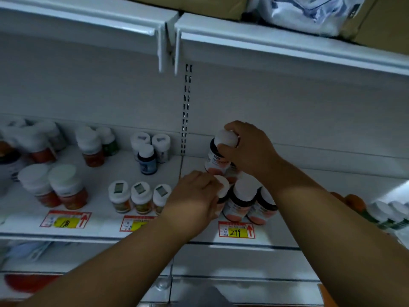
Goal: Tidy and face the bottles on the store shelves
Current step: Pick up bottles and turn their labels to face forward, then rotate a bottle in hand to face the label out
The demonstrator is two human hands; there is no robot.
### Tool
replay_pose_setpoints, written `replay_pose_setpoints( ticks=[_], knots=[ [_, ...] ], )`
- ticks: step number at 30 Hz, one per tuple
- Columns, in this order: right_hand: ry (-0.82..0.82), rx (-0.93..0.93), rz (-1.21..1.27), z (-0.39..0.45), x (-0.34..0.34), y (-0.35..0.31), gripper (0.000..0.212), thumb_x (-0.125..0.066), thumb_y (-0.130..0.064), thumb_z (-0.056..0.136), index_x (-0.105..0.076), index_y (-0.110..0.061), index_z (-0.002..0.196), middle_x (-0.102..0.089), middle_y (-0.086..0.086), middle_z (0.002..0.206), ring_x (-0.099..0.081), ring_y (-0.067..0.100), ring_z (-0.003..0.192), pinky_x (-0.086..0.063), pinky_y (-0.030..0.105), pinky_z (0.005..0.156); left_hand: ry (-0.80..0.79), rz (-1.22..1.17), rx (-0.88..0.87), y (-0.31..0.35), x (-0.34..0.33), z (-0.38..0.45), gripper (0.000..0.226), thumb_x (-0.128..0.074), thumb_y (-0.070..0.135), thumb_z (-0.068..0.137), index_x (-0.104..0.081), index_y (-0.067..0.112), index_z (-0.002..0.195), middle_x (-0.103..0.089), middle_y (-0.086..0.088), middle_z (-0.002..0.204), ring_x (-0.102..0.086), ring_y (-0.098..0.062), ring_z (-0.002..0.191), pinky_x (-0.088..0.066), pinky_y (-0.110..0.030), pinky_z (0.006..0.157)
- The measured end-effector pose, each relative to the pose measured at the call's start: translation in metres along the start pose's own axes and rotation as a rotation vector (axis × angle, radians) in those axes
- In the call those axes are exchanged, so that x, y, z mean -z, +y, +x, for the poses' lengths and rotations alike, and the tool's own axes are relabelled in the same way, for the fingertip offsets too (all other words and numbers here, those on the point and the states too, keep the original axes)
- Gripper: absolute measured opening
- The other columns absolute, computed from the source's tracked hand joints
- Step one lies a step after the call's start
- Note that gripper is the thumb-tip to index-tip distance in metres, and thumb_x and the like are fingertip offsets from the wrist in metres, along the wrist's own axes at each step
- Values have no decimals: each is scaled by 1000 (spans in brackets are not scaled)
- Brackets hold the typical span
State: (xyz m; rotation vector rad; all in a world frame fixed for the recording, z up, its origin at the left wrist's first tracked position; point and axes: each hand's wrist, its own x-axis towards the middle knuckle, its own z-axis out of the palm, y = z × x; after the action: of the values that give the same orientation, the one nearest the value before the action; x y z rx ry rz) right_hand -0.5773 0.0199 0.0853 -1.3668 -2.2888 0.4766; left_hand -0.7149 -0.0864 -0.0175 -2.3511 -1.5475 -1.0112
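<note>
Gripping bottle cap (226, 138), right hand (247, 149) fingers (223, 150) around.

Dim store aisle, white metal shelving

A pale back panel (287, 103) carries a slotted upright (187, 107). The upper shelf (265, 38) holds cardboard boxes (385, 21) and a plastic-wrapped pack (309, 12). Red-and-yellow price tags (236, 229) line the lower shelf edge (276, 242).

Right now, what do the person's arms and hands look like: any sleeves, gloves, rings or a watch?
Both forearms are bare up to the frame edge; no sleeve shows. The left hand and the right hand wear no gloves. No watch, bracelet or ring is visible on either wrist or on the fingers that show. The picture is dim and slightly blurred, so small marks cannot be told.
</note>
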Motion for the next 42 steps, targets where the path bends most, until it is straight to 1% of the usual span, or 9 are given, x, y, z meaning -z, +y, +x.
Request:
replay_pose_setpoints(
  ticks=[8,16,20,24,29,32,35,40,42],
  knots=[
    [-35,-32,-69,4,12,2,43,-68,-36,83,-56,-20,121,-59,-1,110,-52,11,90,-38,23,75,-53,-48,-36,-3,5,5,27,-56,20,82,-69,4,99,-64,-12,103,-57,-33,87,-50,-43,73],
    [-53,-34,-98,2,18,8,42,-69,-35,81,-56,-19,117,-56,-4,99,-52,11,87,-35,15,61,-85,-29,-43,-8,1,10,23,-55,19,82,-70,5,94,-61,-10,90,-52,-30,80,-48,-41,65],
    [-124,-34,-126,5,12,8,41,-70,-33,79,-57,-14,113,-59,1,102,-53,15,90,-38,26,68,-73,-23,-40,-7,1,9,23,-55,19,82,-70,5,93,-61,-10,89,-51,-29,79,-46,-38,65],
    [-137,22,-108,7,-9,10,35,-70,-29,80,-58,-8,106,-60,2,93,-54,15,82,-33,14,55,-73,-13,-32,-9,-2,9,23,-55,19,83,-70,4,90,-62,-10,89,-53,-30,79,-47,-40,64],
    [-280,24,-182,15,-34,19,23,-65,-27,81,-57,-10,68,-56,-1,66,-57,13,63,-32,25,64,-78,-18,-27,-8,-2,8,23,-57,19,82,-70,4,93,-63,-11,95,-52,-29,81,-47,-39,65],
    [-383,9,-179,24,-33,21,41,-61,-31,86,-42,-20,52,-46,-6,56,-44,5,54,-32,27,60,-73,-41,-6,-9,-3,8,23,-63,18,80,-69,4,97,-62,-11,100,-50,-28,86,-47,-40,68],
    [-406,11,-259,36,-29,19,34,-46,-36,96,-60,-19,71,-58,-3,77,-55,14,75,-39,29,69,-74,-73,32,-8,-2,7,28,-65,24,81,-69,6,102,-62,-10,104,-52,-28,92,-47,-38,76],
    [-335,30,-302,71,-46,22,19,-56,-20,92,-68,-5,95,-66,4,102,-61,21,96,-42,26,76,-81,-117,132,-9,5,14,33,-59,33,85,-68,10,106,-62,-6,103,-50,-22,93,-37,-26,86],
    [-385,18,-388,83,-60,26,15,-60,-25,88,-66,-11,86,-63,0,92,-59,20,92,-43,24,73,-93,-119,176,-9,8,18,34,-54,35,86,-68,11,106,-63,-6,100,-47,-19,92,-34,-23,83]
  ],
)
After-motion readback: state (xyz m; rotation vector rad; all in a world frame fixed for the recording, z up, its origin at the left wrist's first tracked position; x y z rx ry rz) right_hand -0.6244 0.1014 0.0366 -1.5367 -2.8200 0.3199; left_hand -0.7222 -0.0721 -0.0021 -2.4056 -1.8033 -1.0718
